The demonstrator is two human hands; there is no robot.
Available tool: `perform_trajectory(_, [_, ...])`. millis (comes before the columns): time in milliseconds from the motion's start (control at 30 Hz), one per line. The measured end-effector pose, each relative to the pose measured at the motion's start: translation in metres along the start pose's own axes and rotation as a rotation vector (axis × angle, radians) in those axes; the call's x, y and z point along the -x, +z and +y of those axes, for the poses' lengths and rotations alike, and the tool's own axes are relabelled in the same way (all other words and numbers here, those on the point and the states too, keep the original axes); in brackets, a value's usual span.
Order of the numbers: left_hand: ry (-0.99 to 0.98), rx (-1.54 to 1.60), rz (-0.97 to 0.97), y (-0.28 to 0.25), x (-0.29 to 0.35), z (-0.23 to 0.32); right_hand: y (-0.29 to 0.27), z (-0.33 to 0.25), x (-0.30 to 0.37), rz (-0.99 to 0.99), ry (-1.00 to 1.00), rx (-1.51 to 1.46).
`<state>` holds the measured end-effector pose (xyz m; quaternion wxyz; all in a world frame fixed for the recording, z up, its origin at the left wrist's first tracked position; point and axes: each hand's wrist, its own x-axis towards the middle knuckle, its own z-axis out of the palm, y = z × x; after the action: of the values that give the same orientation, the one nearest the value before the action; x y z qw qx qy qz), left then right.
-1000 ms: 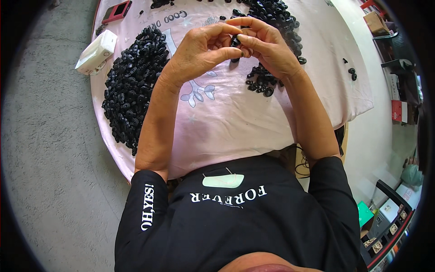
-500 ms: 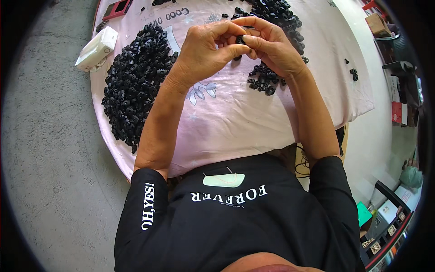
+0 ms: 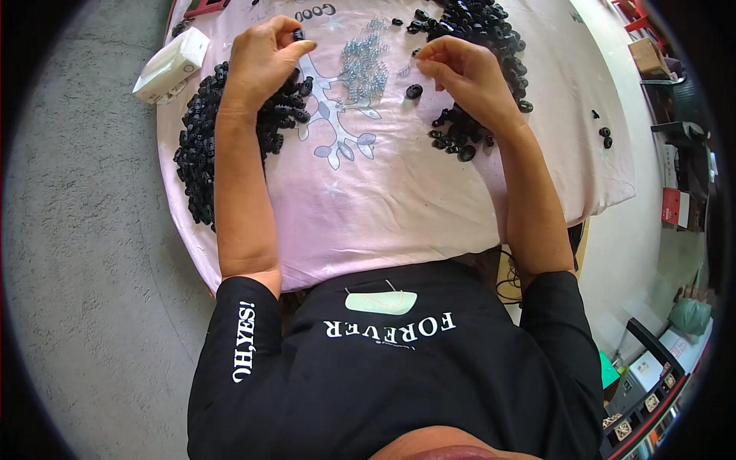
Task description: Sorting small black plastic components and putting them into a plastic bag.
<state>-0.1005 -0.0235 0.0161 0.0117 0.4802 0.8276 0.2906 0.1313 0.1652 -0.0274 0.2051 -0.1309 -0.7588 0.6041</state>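
My left hand (image 3: 264, 57) is over the far edge of a large pile of small black plastic parts (image 3: 203, 146). Between its thumb and fingers it pinches one black plastic part (image 3: 298, 34). My right hand (image 3: 464, 73) is closed in a pinch at the right, a tiny dark piece (image 3: 416, 53) showing at its fingertips; its kind is too small to tell. Below those fingertips a round black part (image 3: 414, 92) lies alone on the cloth. Between the hands spreads a patch of tiny silvery, spring-like pieces (image 3: 364, 61).
A pink patterned cloth (image 3: 383, 199) covers the table. Another heap of black rounded parts (image 3: 483, 27) lies at the far right, with a smaller cluster (image 3: 458, 138) near my right wrist. A white tissue pack (image 3: 172, 65) stands at the left edge. Several loose parts (image 3: 606, 138) lie far right.
My hands were together over the cloth, working a black part. They have parted: the left went left with a black part, the right shifted slightly right. The silvery patch now shows.
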Motion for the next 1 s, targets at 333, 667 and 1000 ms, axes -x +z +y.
perform_trajectory(333, [0.025, 0.035, -0.246, -0.024, 0.010, 0.006, 0.012, -0.011, 0.003, -0.134, -0.186, 0.572])
perform_trajectory(667, [0.036, -0.048, -0.497, 0.016, 0.020, 0.035, 0.013, -0.001, 0.005, -0.109, -0.197, 0.605])
perform_trajectory(1000, [0.088, 0.113, -0.359, 0.026, 0.009, 0.034, 0.016, 0.005, 0.005, -0.108, -0.227, 0.501])
